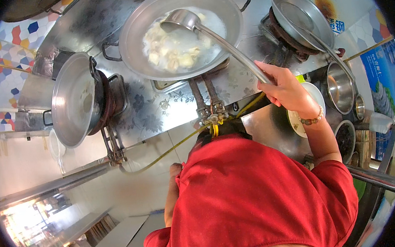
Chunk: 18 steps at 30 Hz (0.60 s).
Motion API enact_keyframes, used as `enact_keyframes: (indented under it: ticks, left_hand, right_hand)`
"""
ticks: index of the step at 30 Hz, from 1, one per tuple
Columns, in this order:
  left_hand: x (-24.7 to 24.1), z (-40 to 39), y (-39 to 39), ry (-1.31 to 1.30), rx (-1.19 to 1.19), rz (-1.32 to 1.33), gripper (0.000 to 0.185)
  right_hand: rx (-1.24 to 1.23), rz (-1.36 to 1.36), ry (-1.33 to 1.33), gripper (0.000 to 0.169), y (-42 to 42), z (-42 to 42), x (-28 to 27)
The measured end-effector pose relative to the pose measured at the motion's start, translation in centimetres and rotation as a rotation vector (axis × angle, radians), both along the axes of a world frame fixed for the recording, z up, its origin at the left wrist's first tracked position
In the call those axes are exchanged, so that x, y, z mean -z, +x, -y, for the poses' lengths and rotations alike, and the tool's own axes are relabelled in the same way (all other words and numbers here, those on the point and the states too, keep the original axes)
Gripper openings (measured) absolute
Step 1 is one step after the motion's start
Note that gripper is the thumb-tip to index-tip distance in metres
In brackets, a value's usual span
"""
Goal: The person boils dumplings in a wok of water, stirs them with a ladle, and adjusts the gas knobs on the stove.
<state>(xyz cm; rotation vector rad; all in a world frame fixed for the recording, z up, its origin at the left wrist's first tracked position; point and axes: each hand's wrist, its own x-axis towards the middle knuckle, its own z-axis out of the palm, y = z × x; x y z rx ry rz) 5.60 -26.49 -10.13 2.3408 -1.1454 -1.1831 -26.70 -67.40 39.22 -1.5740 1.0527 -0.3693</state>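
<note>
My right hand (284,87) grips the handle of a metal ladle (224,44). The ladle's bowl is tilted over a large two-handled metal wok (230,7), low against the whitish, foamy liquid. Pale, dumpling-like food pieces (175,57) crowd the near side of that liquid. Beneath the wok, a gas burner's valves and pipes (212,112) stick out at the counter's front. Down at my left side, my left hand (176,169) rests against the red shirt (259,195); its fingers are mostly hidden.
A second wok (72,102) sits on a burner at left. At right another wok (281,0) holds a long-handled utensil (327,48). Past my right wrist stand a pale bowl (315,91) and a steel pot (341,87). A yellow gas hose (171,148) runs along the counter front.
</note>
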Motion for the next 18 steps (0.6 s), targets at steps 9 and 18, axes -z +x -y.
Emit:
enact_keyframes:
  ticks: [9, 18]
  left_hand:
    - [-6.4, 2.7, -2.4, 0.117, -0.332, -0.07, 0.025]
    - [5.6, -1.5, -0.5, 0.155, -0.042, 0.059, 0.03]
  right_hand:
    - [0.094, 0.295, 0.593, 0.008, 0.0, 2.0, -1.2]
    - [0.27, 0.555, 0.555, 0.038, -2.2, 0.9, 0.1]
